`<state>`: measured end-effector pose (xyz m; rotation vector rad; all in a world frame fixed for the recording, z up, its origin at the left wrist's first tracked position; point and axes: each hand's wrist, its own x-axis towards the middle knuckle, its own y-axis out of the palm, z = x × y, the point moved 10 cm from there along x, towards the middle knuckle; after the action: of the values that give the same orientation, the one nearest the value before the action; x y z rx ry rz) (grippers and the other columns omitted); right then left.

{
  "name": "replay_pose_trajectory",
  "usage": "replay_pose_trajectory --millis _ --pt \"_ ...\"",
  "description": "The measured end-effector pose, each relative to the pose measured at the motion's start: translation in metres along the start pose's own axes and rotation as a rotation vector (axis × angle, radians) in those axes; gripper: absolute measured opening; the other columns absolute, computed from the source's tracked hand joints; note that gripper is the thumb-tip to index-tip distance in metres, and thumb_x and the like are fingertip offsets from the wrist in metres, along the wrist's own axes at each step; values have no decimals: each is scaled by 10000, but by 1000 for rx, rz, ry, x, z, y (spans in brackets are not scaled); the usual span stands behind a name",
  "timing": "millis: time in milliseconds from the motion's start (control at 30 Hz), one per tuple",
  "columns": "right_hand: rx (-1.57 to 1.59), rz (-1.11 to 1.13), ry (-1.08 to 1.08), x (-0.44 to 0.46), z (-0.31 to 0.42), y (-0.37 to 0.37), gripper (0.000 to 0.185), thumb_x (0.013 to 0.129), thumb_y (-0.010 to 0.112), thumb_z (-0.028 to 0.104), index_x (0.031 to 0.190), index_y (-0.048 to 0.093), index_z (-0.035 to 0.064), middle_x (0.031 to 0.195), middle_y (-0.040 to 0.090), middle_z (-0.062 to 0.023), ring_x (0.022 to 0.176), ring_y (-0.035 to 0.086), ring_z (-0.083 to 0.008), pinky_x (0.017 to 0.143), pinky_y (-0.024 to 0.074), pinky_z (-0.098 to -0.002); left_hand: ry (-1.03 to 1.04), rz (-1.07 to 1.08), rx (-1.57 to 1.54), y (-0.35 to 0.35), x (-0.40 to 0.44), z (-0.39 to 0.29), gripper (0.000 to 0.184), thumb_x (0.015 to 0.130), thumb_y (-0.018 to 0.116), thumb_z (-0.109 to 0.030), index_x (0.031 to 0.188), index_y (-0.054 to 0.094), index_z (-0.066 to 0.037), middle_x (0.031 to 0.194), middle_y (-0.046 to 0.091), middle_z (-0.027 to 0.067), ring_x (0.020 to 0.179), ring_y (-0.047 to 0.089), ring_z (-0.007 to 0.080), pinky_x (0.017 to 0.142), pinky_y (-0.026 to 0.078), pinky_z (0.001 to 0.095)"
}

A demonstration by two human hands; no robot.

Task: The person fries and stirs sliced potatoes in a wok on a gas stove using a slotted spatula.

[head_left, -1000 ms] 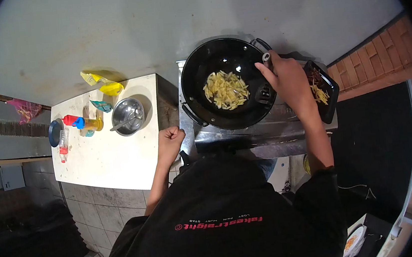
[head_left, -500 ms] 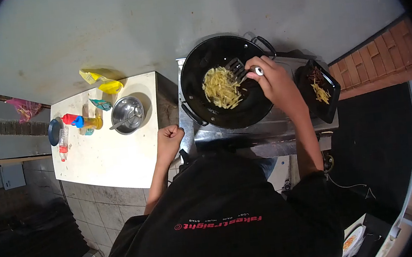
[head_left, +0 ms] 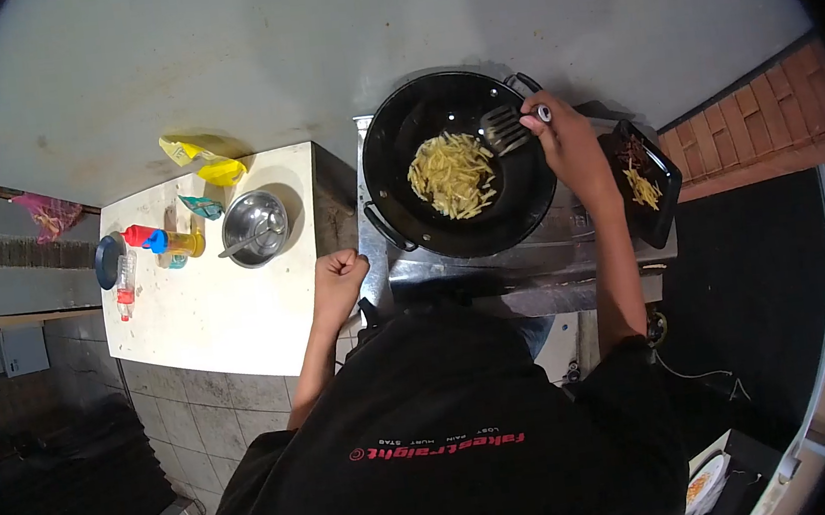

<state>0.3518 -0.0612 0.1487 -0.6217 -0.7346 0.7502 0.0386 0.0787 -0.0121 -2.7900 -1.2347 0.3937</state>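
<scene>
A black wok [head_left: 451, 238] with two loop handles sits on the metal stove [head_left: 535, 270]. Pale yellow cut strips [head_left: 451, 176], perhaps potato, lie heaped in its middle. My right hand [head_left: 567, 146] is closed around the handle of a slotted spatula [head_left: 503, 130], whose dark blade is over the wok's right side, apart from the strips. My left hand [head_left: 340, 280] is curled into a fist beside the stove's left edge, with nothing visible in it.
A black tray [head_left: 665, 196] with dark bits and yellow strips stands right of the wok. On the white table [head_left: 208, 324] at left are a metal bowl [head_left: 257, 229] with a spoon, bottles [head_left: 175, 243] and a yellow packet [head_left: 220, 170]. A wall [head_left: 387, 19] rises behind.
My right hand has drawn the spatula right, away from the strips, which now sit in a tighter heap. My left hand has stayed in place.
</scene>
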Motion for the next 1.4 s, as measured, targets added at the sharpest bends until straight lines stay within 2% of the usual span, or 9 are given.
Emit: replay_pose_trajectory --millis 33,100,233,333,433,533,800,867,1400 --pt "-2 -1 -2 -1 -8 8 160 966 595 203 1032 563 61 835 587 -181 749 599 -359 678 467 -402 2 0 -2 1 0 -1 419 849 583 0 579 282 -112 575 274 -90 563 246 16 495 185 260" --pt "274 67 198 -7 -42 35 142 979 575 205 1022 564 70 700 567 -114 614 586 -213 590 451 -333 -2 -2 5 1 -1 -3 424 841 590 5 581 267 -87 577 266 -75 573 243 16 494 198 264" --pt "511 35 289 -21 -42 63 146 998 543 220 1011 570 77 657 561 -22 557 519 -66 518 415 -245 24 9 0 4 2 7 427 837 588 8 578 263 -89 571 260 -80 569 238 14 492 191 263" --pt "520 72 174 -36 -6 67 88 987 546 125 1019 564 45 731 581 -48 564 490 -78 529 412 -254 55 25 -22 9 6 9 429 836 585 8 578 256 -91 569 251 -83 567 232 12 490 185 263" --pt "495 118 69 -47 26 64 86 950 544 45 1026 571 15 904 590 -119 718 554 -191 662 450 -299 19 45 -5 12 10 13 432 849 582 14 578 271 -113 566 282 -90 556 252 10 490 195 255" --pt "480 191 86 -52 35 59 97 936 548 31 1025 584 15 891 580 -126 757 562 -234 698 454 -316 26 18 2 6 10 10 433 848 580 16 576 268 -115 567 278 -92 555 249 8 488 193 254" --pt "484 157 151 -37 18 50 68 942 581 55 978 623 16 869 578 -83 740 566 -152 644 443 -279 18 9 -26 2 9 12 438 838 589 3 584 245 -91 572 242 -76 565 228 13 486 180 272" --pt "458 87 90 -34 17 46 85 977 549 66 981 605 2 870 547 -41 640 540 -74 582 442 -223 23 12 -47 4 9 12 436 836 587 7 584 244 -92 573 241 -77 566 226 13 486 178 271" --pt "574 39 127 -30 -12 69 112 949 625 111 957 636 0 831 565 -63 637 559 -101 562 430 -247 17 75 -36 16 10 25 451 864 586 14 591 253 -120 586 259 -95 569 233 9 498 188 256"
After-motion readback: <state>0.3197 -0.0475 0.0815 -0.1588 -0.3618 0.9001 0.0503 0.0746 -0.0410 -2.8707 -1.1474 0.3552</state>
